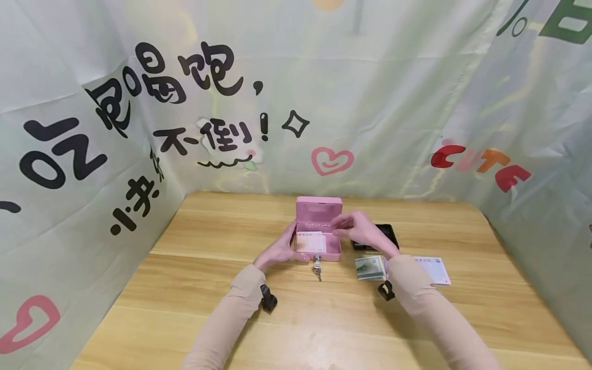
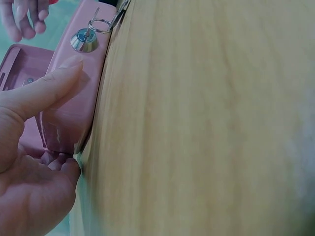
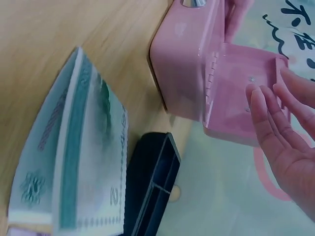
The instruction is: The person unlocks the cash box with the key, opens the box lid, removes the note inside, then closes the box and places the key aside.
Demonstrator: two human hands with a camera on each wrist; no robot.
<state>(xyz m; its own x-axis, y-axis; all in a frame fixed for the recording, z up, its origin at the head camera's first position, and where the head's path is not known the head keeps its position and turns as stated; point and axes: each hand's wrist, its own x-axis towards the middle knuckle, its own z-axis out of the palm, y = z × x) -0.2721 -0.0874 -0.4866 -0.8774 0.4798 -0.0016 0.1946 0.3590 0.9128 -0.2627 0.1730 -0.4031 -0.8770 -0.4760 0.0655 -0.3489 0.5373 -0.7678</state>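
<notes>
A pink cash box stands on the table with its lid raised. Inside it lie pale banknotes, toward the left. My left hand grips the box at its left front corner; in the left wrist view its thumb lies along the front and the other fingers curl at the side and lower edge. From the lock hang keys on a ring. My right hand hovers over the box's right side, close to the lid, holding nothing, its fingers loosely extended.
Right of the box lies a black tray with compartments, partly behind my right hand. A folded green banknote is in front of it, and another pale banknote lies farther right, partly under my sleeve. Printed fabric hangs around the table.
</notes>
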